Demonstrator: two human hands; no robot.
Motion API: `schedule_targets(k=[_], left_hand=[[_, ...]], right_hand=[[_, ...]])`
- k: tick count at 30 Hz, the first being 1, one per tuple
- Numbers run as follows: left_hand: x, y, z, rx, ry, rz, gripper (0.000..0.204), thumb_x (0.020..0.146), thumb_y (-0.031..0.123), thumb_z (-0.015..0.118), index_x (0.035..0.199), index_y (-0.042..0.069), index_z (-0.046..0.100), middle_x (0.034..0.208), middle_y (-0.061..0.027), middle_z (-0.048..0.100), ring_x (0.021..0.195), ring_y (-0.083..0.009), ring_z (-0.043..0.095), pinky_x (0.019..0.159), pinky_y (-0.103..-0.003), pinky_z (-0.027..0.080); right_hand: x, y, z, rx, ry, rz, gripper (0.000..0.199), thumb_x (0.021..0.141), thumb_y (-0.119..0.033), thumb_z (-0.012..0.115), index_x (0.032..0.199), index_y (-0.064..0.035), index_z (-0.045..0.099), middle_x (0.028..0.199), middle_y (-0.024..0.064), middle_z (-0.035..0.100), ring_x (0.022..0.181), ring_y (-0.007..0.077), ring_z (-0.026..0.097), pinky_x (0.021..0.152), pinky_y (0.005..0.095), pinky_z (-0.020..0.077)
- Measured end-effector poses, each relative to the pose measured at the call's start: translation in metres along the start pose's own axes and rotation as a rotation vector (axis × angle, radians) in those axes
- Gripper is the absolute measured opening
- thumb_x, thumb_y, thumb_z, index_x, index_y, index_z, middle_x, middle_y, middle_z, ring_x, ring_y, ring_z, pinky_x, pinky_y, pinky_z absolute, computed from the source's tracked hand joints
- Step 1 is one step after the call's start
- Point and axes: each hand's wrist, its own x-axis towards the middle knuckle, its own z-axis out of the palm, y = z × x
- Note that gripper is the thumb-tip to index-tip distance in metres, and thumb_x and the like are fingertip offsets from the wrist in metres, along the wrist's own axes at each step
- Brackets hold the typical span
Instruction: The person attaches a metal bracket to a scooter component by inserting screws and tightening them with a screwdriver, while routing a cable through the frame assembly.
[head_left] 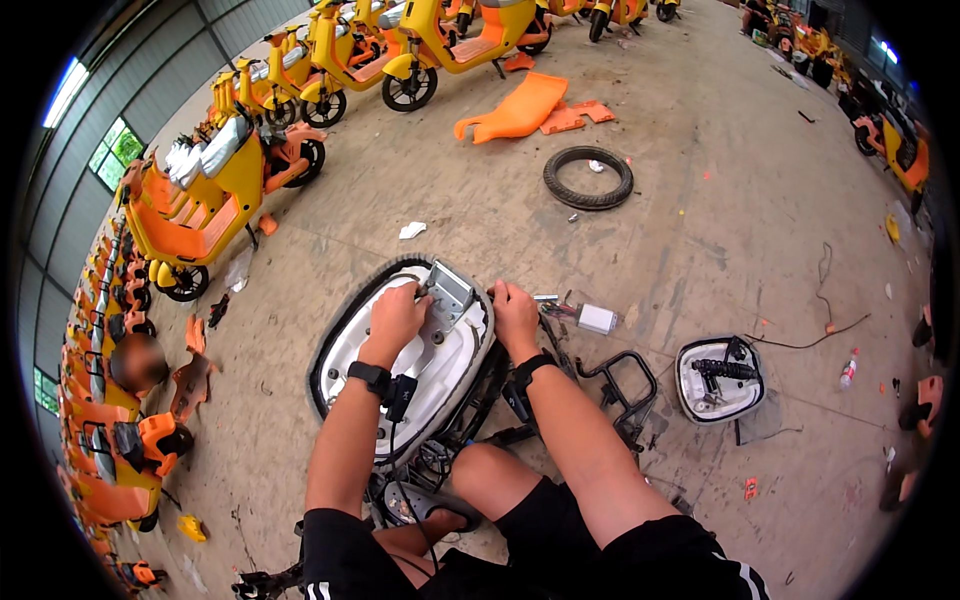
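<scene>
An upturned scooter seat [458, 352] lies in front of me, its white plastic underside facing up and its dark edge running round it. A silver metal bracket [452, 287] sits at its far end. My left hand [396, 320] reaches over the underside, its fingers closed beside the bracket; whatever they pinch is hidden. At the seat's far right edge, my right hand [516, 318] is closed, with thumb and fingertips gripping the rim. Dark frame parts [440, 458] show below the near end of the seat, close to my knee.
Right of the seat lie a white box-shaped module with wires [597, 319], a black tubular rack [632, 388] and a smaller white shell holding a shock absorber [722, 372]. A tyre [589, 178] and orange panels [520, 108] lie farther off. Yellow scooters [205, 225] stand left and behind.
</scene>
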Motion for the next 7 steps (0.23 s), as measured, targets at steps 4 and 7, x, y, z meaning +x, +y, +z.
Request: schedule_targets(k=[4, 7], left_hand=[[-0.001, -0.011, -0.001, -0.104, -0.053, 0.055, 0.024, 0.079, 0.022, 0.07, 0.096, 0.005, 0.071, 0.084, -0.0219, 0.067, 0.08, -0.0389, 0.064, 0.07, -0.047, 0.05], [0.002, -0.008, -0.004, -0.083, -0.092, 0.017, 0.028, 0.078, 0.023, 0.071, 0.1, 0.006, 0.071, 0.082, -0.0233, 0.067, 0.081, -0.0391, 0.064, 0.072, -0.045, 0.051]], right_hand=[[-0.002, 0.0, -0.002, 0.001, 0.0, -0.013, 0.037, 0.093, -0.037, 0.048, 0.086, -0.0089, 0.072, 0.082, 0.0199, 0.067, 0.082, 0.0402, 0.063, 0.071, 0.0475, 0.0481], [0.0, 0.001, -0.001, -0.007, 0.0, -0.007, 0.038, 0.093, -0.037, 0.048, 0.085, -0.0079, 0.072, 0.082, 0.0202, 0.067, 0.083, 0.0399, 0.063, 0.072, 0.0473, 0.0483]])
